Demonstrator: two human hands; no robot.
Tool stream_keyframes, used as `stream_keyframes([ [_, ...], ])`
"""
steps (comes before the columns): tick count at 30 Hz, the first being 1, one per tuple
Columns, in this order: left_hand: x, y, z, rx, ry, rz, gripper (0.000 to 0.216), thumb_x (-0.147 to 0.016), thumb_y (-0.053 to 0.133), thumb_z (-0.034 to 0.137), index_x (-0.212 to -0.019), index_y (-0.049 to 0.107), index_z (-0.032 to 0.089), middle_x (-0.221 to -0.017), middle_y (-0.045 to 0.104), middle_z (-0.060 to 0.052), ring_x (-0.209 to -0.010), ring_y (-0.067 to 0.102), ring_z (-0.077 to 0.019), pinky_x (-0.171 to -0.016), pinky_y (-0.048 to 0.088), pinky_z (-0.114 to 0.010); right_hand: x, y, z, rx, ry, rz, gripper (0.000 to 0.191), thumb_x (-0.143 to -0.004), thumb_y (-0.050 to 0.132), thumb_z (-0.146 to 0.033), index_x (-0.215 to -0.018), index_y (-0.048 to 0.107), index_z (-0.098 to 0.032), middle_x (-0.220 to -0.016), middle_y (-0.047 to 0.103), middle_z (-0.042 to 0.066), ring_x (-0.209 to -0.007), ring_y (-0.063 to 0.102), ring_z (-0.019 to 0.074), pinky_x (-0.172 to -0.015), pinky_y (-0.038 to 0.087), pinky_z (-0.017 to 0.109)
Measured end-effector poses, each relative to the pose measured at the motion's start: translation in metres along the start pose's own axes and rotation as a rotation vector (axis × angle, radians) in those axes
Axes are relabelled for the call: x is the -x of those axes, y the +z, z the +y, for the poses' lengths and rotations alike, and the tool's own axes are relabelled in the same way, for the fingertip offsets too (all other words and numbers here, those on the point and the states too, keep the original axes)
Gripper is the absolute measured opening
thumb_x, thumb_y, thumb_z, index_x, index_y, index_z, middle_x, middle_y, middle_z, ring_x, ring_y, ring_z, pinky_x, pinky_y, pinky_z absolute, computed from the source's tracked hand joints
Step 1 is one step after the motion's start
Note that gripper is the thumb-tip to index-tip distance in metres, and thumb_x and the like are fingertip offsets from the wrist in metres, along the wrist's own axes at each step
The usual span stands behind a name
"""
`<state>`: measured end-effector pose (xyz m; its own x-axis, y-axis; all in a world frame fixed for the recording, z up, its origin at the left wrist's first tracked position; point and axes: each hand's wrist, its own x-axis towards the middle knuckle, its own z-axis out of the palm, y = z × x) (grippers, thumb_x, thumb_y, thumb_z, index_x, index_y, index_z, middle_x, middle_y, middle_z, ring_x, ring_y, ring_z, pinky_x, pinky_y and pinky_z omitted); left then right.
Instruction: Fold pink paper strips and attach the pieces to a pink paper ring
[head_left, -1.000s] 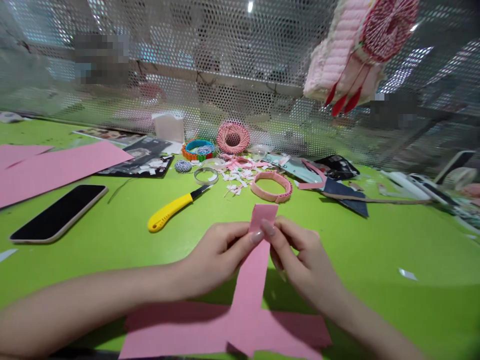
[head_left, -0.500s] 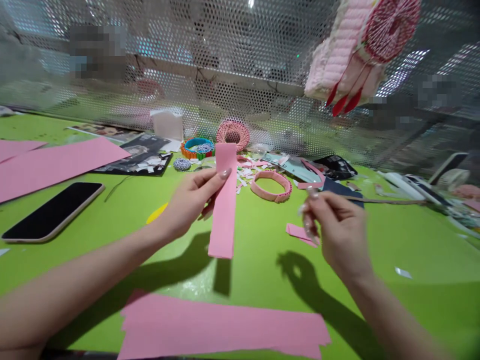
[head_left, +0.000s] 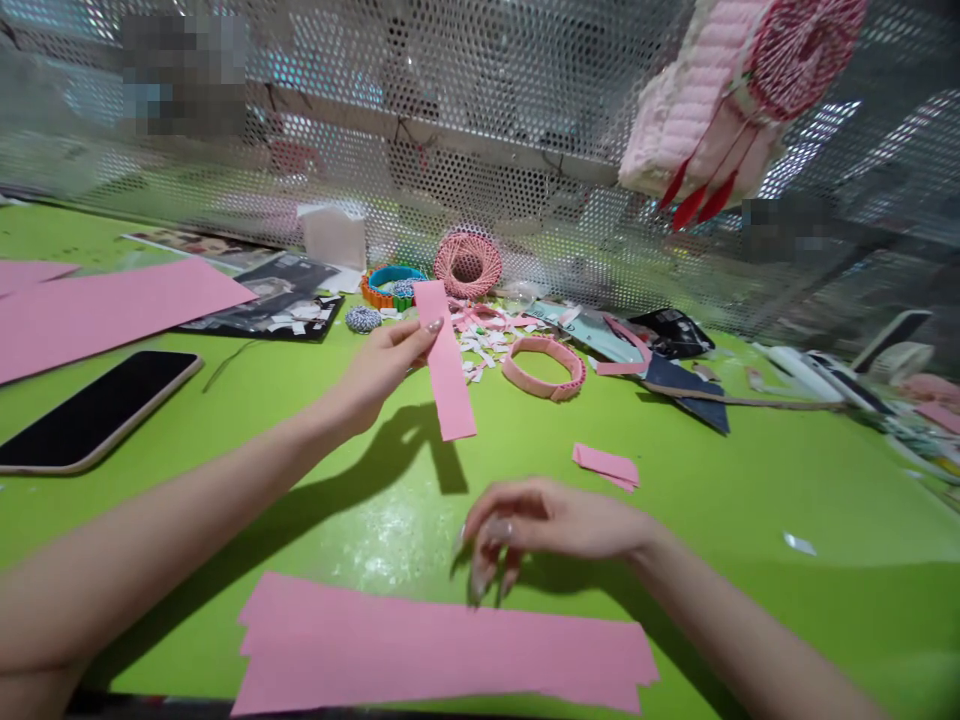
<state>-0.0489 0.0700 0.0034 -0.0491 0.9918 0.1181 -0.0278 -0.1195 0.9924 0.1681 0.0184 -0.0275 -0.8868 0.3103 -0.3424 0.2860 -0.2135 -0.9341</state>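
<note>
Hovering just above the lime-green tabletop (head_left: pixel 787 500), the right hand (head_left: pixel 551 530) released and empty, fingers (head_left: pixel 487 535) loosely curled downward, grasping nothing. Just below that hand, overlapping pink paper strips (head_left: pixel 446 645), matte and ragged-ended, lying flat within easy reach. Ahead of the same hand, a small pink offcut (head_left: pixel 606 466). Raised in the left hand (head_left: pixel 382 370), a long pink paper strip (head_left: pixel 446 375), pinched at its far end between thumb and fingertips, the rest hanging free, apparently to leave its straight edges in clear view. Left of that hand, a black-screened smartphone (head_left: pixel 97 412) in a tan case. Beyond the strip, a ridged pink paper headband (head_left: pixel 544 367), scattered white paper scraps (head_left: pixel 480 345) and a tightly wound pink coil (head_left: pixel 467 265). Farthest off, a perforated metal screen (head_left: pixel 465 100), with a pink ornament with red tassels (head_left: pixel 739 100) hanging before it.
</note>
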Motion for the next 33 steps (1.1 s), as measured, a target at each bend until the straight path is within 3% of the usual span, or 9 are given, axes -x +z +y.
stream_keyframes([
  [2,-0.003,-0.002,-0.001,0.048,-0.024,0.013,0.026,-0.076,0.066,0.042,-0.069,0.066,0.016,-0.068,0.064,-0.001,-0.066,0.055,-0.0132,-0.066,0.043,-0.024,-0.011,0.012,0.010,-0.267,0.012,-0.299,0.068,-0.080,0.048,-0.071,-0.111,0.061,-0.012,-0.116,0.065,0.023,-0.109,0.063,0.0255,-0.094,0.046,0.039],
  [4,-0.003,-0.003,-0.001,0.080,-0.045,0.024,0.026,-0.074,0.068,0.041,-0.068,0.065,0.016,-0.066,0.064,-0.002,-0.064,0.056,-0.0132,-0.063,0.043,-0.024,-0.027,0.011,0.018,-0.430,0.061,-0.404,0.072,-0.078,0.049,-0.073,-0.118,0.059,-0.014,-0.127,0.058,0.024,-0.117,0.058,0.0266,-0.100,0.041,0.041],
  [6,-0.003,-0.003,0.000,0.103,-0.057,0.033,0.025,-0.073,0.069,0.040,-0.067,0.063,0.015,-0.065,0.063,-0.001,-0.062,0.056,-0.0127,-0.061,0.043,-0.023,-0.045,-0.008,0.020,-0.521,0.089,-0.349,0.069,-0.082,0.050,-0.067,-0.129,0.051,-0.017,-0.130,0.057,0.022,-0.117,0.058,0.0287,-0.101,0.040,0.048],
  [9,-0.002,-0.003,0.001,0.127,-0.063,0.039,0.024,-0.072,0.069,0.038,-0.068,0.064,0.015,-0.065,0.062,-0.001,-0.060,0.055,-0.0121,-0.059,0.042,-0.023,-0.067,-0.055,0.015,-0.454,-0.215,0.146,0.047,-0.089,0.052,-0.053,-0.119,0.057,-0.017,-0.118,0.065,0.015,-0.110,0.062,0.0220,-0.101,0.042,0.041],
  [12,-0.003,-0.004,0.001,0.141,-0.062,0.037,0.024,-0.072,0.070,0.039,-0.070,0.063,0.016,-0.066,0.062,0.000,-0.060,0.055,-0.0116,-0.059,0.042,-0.023,-0.078,-0.084,0.011,-0.448,-0.331,0.343,0.032,-0.094,0.045,-0.046,-0.118,0.054,-0.027,-0.119,0.064,0.003,-0.111,0.058,0.0134,-0.105,0.038,0.032],
  [18,-0.010,-0.010,-0.004,0.114,-0.148,-0.069,0.024,-0.075,0.069,0.039,-0.070,0.063,0.016,-0.065,0.058,0.002,-0.060,0.051,-0.0097,-0.059,0.040,-0.020,-0.061,-0.042,0.017,-0.387,-0.276,0.294,0.029,-0.086,0.062,-0.039,-0.105,0.064,-0.016,-0.102,0.069,0.008,-0.093,0.064,0.0156,-0.097,0.043,0.034],
  [24,0.019,-0.031,-0.014,0.012,-0.495,-0.423,0.025,-0.066,0.080,0.024,-0.054,0.060,0.013,-0.054,0.052,0.003,-0.048,0.043,-0.0074,-0.046,0.030,-0.019,-0.030,-0.002,0.017,-0.301,-0.162,0.018,0.036,-0.090,0.056,-0.041,-0.104,0.066,-0.010,-0.102,0.070,0.015,-0.096,0.066,0.0179,-0.094,0.046,0.035],
  [28,0.045,-0.046,-0.032,0.076,-0.662,-0.519,0.029,-0.072,0.074,0.040,-0.065,0.062,0.015,-0.059,0.058,-0.001,-0.051,0.050,-0.0112,-0.048,0.037,-0.021,-0.048,-0.022,0.015,-0.324,-0.062,0.049,0.041,-0.095,0.042,-0.044,-0.109,0.060,-0.010,-0.107,0.067,0.018,-0.092,0.069,0.0207,-0.088,0.051,0.041],
  [33,0.053,-0.054,-0.041,0.130,-0.740,-0.557,0.028,-0.075,0.073,0.039,-0.069,0.062,0.013,-0.058,0.055,0.001,-0.048,0.047,-0.0084,-0.049,0.036,-0.019,-0.099,-0.084,-0.010,-0.223,-0.139,0.228,0.028,-0.097,0.040,-0.030,-0.111,0.056,-0.013,-0.117,0.063,0.016,-0.093,0.067,0.0193,-0.086,0.053,0.040],
])
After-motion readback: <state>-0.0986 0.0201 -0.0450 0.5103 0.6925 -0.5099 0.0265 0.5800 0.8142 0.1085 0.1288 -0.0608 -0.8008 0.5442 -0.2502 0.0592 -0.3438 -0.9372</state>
